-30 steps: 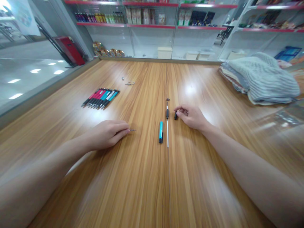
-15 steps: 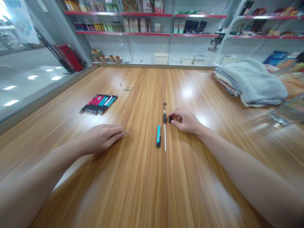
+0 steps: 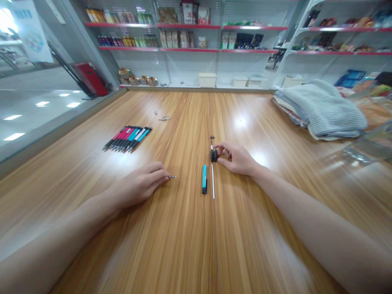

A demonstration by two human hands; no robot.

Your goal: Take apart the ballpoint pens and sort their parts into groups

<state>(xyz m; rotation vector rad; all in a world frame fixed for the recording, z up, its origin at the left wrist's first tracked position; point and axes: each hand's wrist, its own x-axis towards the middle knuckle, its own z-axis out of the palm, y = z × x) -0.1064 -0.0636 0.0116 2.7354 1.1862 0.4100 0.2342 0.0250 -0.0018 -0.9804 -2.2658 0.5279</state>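
My left hand (image 3: 143, 183) is over the table left of centre, thumb and fingers closed on a thin, short metal pen part (image 3: 173, 177) that pokes out to the right. My right hand (image 3: 237, 160) pinches a black pen grip (image 3: 215, 155), set close beside another black grip piece (image 3: 211, 155). In front of them lies a turquoise pen barrel (image 3: 204, 177) with a black clip end. A white ink refill (image 3: 213, 183) lies parallel to its right. Beyond the grips is a small dark part (image 3: 212, 137), too small to make out.
A row of several red, turquoise and white pens (image 3: 128, 139) lies at the left. Tiny metal bits (image 3: 164, 118) rest farther back. Folded cloths (image 3: 324, 110) and a clear container (image 3: 370, 143) stand at the right. Stocked shelves (image 3: 190, 50) line the far side.
My right hand has moved slightly left, bringing its black grip up beside the other one. My left hand has shifted right with the metal part. The view has tilted slightly.
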